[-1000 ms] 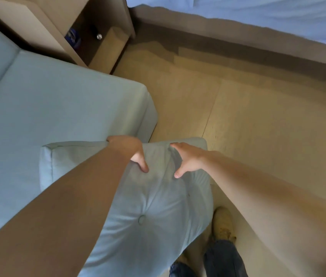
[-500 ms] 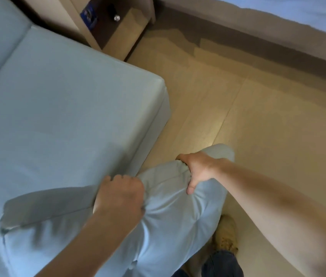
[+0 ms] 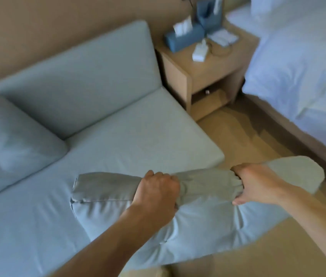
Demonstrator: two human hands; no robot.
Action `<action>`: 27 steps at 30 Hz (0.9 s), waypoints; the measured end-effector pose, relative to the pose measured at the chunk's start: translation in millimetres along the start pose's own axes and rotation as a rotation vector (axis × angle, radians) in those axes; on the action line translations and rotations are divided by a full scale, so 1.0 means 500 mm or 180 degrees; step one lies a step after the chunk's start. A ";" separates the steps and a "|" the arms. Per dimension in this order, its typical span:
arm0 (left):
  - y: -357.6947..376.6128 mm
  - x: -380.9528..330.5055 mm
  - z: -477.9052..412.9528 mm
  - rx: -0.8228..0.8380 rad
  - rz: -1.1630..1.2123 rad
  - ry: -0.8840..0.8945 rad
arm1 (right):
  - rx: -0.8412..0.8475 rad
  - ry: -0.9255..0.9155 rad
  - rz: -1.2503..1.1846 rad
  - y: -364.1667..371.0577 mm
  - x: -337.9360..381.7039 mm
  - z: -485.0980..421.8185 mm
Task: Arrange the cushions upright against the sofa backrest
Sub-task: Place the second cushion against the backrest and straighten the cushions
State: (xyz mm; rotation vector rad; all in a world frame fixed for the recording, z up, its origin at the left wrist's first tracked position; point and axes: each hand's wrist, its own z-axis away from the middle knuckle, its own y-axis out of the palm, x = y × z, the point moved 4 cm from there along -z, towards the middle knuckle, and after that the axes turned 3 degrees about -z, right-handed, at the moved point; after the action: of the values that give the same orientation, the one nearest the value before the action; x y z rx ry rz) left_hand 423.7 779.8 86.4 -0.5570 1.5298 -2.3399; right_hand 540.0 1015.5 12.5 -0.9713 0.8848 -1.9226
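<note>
lifting the cushion toward the backrest

both your left hand [image 3: 156,191] and right hand [image 3: 258,185] have fingers clenched on the cushion [image 3: 208,222]; swing it up, stand it against the backrest [image 3: 82,76].

No readable text, labels, brands or numbers anywhere. Blue tissue box [image 3: 184,38] on nightstand [image 3: 214,64], far beyond right hand [image 3: 258,183]: no print legible. White flat items [image 3: 222,37] just beside it: too blurred to tell any marking. Cushion [image 3: 178,220] under left hand [image 3: 156,189] and sofa backrest [image 3: 82,76]: plain fabric, no tag visible.
</note>
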 end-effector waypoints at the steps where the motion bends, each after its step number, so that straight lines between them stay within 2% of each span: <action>1: -0.048 0.024 0.017 -0.0100 0.0080 -0.0104 | -0.0051 -0.0067 0.0141 -0.073 0.024 0.005; 6: -0.259 0.191 0.091 -0.0561 0.0423 -0.0743 | -0.0451 -0.0563 0.0651 -0.403 0.198 0.000; 10: -0.339 0.339 0.104 -0.0723 0.0622 -0.1219 | -0.0592 -0.0813 0.0831 -0.556 0.321 -0.071; 18: -0.337 0.683 -0.001 -0.0851 0.0914 -0.1831 | -0.1011 -0.1342 0.1554 -0.712 0.556 -0.330; 27: -0.242 1.011 -0.220 -0.0829 0.1090 -0.2094 | -0.1136 -0.1353 0.1848 -0.762 0.702 -0.749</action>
State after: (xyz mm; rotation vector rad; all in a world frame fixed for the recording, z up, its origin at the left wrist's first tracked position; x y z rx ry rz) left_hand -78.0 693.5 238.7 -0.9264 1.4554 -1.4991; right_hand -45.6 965.0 263.5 -1.1191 1.1189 -1.0420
